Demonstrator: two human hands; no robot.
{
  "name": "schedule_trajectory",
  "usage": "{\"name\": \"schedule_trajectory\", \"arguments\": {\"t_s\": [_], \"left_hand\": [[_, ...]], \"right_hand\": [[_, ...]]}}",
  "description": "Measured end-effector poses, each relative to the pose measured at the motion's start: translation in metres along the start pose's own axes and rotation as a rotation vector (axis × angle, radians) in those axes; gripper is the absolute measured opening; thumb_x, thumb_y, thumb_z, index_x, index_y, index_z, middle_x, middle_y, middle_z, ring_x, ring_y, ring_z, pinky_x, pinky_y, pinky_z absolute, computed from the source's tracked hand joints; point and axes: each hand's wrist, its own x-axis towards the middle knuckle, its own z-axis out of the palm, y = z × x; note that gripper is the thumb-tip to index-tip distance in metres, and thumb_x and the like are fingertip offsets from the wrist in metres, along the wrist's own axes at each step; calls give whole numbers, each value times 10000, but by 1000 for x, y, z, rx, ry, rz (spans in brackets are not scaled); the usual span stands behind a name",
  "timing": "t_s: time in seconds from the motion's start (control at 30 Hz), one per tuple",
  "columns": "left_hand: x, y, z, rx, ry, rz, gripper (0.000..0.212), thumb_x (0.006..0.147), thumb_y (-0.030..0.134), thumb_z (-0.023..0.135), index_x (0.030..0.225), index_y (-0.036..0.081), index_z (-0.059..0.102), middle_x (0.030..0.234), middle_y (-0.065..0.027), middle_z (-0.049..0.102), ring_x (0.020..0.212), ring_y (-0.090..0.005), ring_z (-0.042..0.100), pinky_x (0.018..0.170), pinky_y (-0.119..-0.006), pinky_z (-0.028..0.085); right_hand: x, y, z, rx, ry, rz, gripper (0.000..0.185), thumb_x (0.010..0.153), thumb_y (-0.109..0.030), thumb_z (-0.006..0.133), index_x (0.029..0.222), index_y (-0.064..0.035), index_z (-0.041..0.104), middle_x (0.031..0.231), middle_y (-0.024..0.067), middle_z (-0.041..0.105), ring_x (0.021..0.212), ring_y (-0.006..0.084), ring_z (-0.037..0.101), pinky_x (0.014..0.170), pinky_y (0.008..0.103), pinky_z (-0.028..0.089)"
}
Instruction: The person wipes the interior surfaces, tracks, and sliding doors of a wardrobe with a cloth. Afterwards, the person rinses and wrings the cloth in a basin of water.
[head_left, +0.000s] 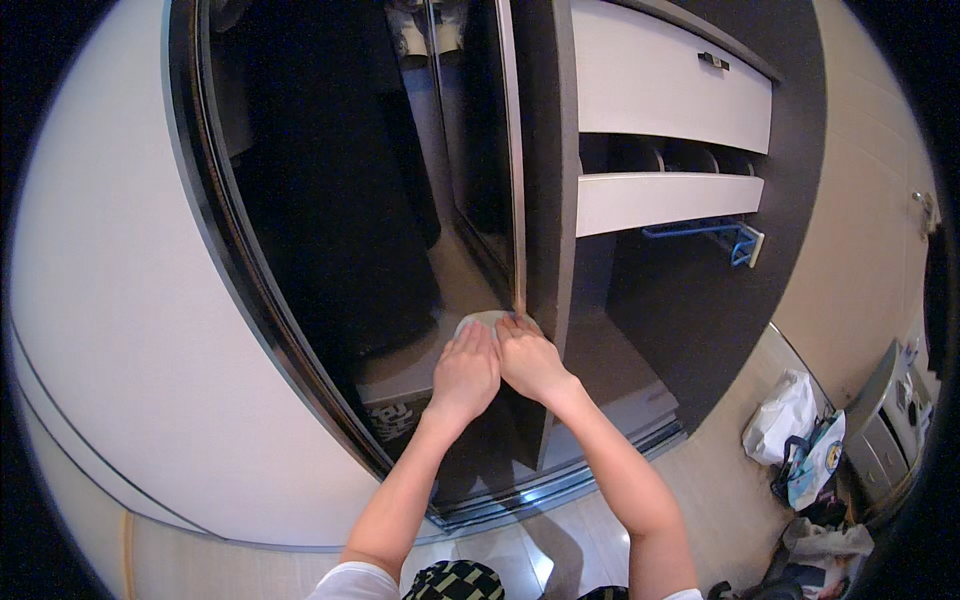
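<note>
My left hand (466, 369) and my right hand (529, 355) are side by side in front of an open wardrobe, both on a pale, round-edged flat thing (487, 317). Their fingers cover most of it, so I cannot tell what it is. It lies over the inner shelf, at the foot of a metal-framed mirror panel (480, 150). Just right of my right hand rises the grey upright divider (564, 187). Dark hanging garments (322, 187) fill the left compartment. Below my left hand, a dark item with a white pattern (394, 418) shows in the lower space.
A white sliding door (127, 285) stands at the left. On the right are a white drawer (667, 82), a divided pull-out tray (667, 204) and a blue hanging rack (694, 229). Metal tracks (525, 496) edge the floor. Bags (784, 416) sit beside a small grey cabinet (877, 457).
</note>
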Motion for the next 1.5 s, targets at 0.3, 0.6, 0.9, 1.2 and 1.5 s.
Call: {"name": "schedule_trajectory", "arguments": {"t_s": [0.3, 0.6, 0.9, 1.2, 1.5], "left_hand": [[8, -2, 0, -18, 10, 2, 340, 904, 183, 388, 1092, -56, 539, 1153, -211, 552, 1134, -324, 489, 930, -414, 395], [-6, 10, -19, -48, 38, 25, 326, 908, 182, 391, 1043, -63, 556, 1133, -216, 560, 1114, -326, 503, 920, -401, 396], [-25, 9, -31, -44, 38, 79, 330, 856, 135, 472, 1105, -74, 522, 1162, -226, 543, 1143, -315, 487, 959, -397, 374], [-34, 4, -31, -88, 61, 129, 320, 837, 107, 512, 1116, -47, 537, 1145, -207, 564, 1102, -323, 521, 929, -415, 400], [-18, 16, -24, -168, 88, 200, 294, 841, 101, 511, 1090, -45, 565, 1136, -202, 576, 1094, -310, 536, 932, -401, 411]], "right_hand": [[12, -2, -3, 47, -198, 193, 329, 898, -164, 391, 1047, 84, 546, 1116, 265, 561, 1112, 378, 499, 958, 405, 392], [-8, -16, -12, -3, -22, 105, 308, 888, -168, 422, 996, 75, 577, 1104, 259, 569, 1105, 365, 510, 952, 409, 395], [-25, -33, -31, 32, 52, 47, 305, 859, -184, 478, 1015, 56, 585, 1084, 232, 587, 1082, 346, 530, 947, 400, 398], [-43, -37, -40, 34, 79, -6, 343, 769, -85, 549, 1084, 48, 555, 1117, 198, 579, 1096, 314, 526, 964, 384, 392], [-54, -27, -33, -52, 160, 32, 386, 755, -8, 538, 1139, 29, 523, 1134, 191, 564, 1105, 325, 515, 963, 392, 397]]}}
